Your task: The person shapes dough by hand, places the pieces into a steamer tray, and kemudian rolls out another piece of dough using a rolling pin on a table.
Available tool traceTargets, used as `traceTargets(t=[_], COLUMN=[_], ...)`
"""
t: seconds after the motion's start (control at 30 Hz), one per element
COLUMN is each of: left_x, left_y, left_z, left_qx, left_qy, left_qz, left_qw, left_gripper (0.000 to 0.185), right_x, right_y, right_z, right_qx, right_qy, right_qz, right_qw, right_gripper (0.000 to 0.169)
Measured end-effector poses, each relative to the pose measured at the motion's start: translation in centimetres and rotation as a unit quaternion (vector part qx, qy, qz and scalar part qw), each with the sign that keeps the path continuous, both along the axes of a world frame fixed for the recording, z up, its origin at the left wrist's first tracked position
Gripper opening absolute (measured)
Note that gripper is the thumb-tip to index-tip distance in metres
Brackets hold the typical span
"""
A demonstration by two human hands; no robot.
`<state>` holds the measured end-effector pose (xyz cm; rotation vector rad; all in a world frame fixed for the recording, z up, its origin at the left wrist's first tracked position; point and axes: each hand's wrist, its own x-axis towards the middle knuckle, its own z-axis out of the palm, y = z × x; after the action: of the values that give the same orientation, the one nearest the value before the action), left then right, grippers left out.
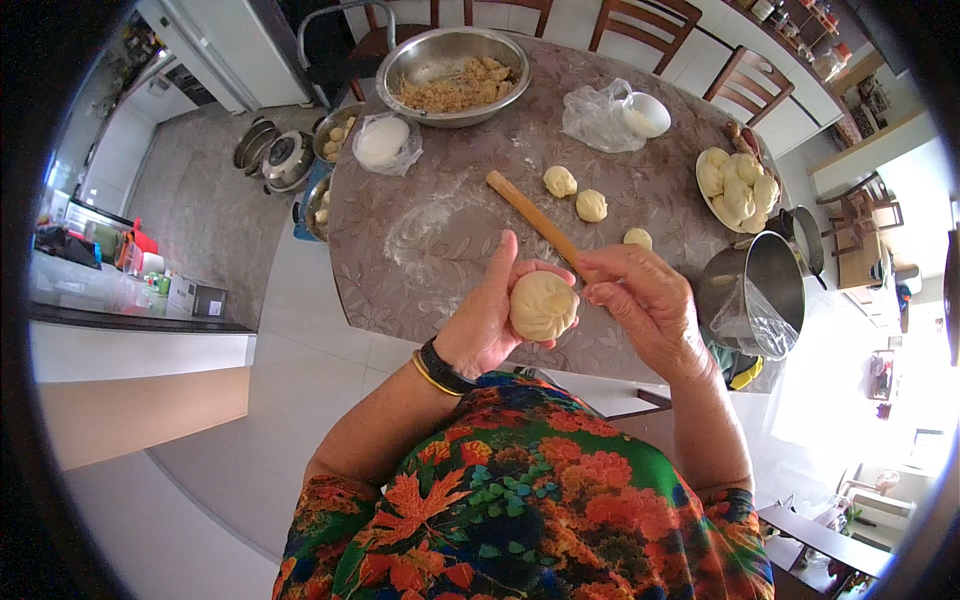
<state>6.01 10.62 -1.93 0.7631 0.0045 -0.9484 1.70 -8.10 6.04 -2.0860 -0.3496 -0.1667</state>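
Observation:
A pleated, round dough bun (544,306) rests in my left hand (487,315), cupped under it with the thumb raised. My right hand (649,307) is just to the right of the bun, thumb and fingers close together; whether anything is between them cannot be told. A wooden rolling pin (531,214) lies slantwise on the table, its near end hidden at my right fingers. Beyond it are small dough pieces (591,205). White flour (420,232) is smeared over the patterned tabletop (375,285).
A steel bowl of filling (454,79) stands at the far edge, beside a bagged white container (382,141). Farther right are a clear plastic bag (596,116), a plate heaped with buns (739,187) and a deep metal pot (750,296) with plastic film.

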Motion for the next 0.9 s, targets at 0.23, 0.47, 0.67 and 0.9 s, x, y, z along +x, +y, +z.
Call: traceTargets(t=[0.23,0.47,0.67,0.9], left_x=[-0.9,-1.7,-2.1,-2.3], left_y=[-0.9,-0.9,-1.3,-2.4], left_z=[0.2,0.7,0.3,1.3], left_qx=[-0.047,-0.039,-0.04,-0.049], left_qy=[0.036,0.016,0.042,0.042], left_qz=[0.118,0.076,0.1,0.116], left_qw=[0.991,0.996,0.993,0.991], left_gripper=[0.067,0.065,0.064,0.064], right_x=[-1.6,-1.4,-1.6,-0.1], right_y=[1.4,0.4,-0.6,0.2], right_z=[-1.5,-1.7,-2.2,-1.0], right_qx=[-0.071,-0.174,-0.088,-0.064], right_qy=[-0.15,-0.147,-0.113,-0.178], right_qz=[-0.042,0.028,0.083,0.062], right_qw=[0.985,0.973,0.986,0.98], right_gripper=[0.018,0.024,0.039,0.082])
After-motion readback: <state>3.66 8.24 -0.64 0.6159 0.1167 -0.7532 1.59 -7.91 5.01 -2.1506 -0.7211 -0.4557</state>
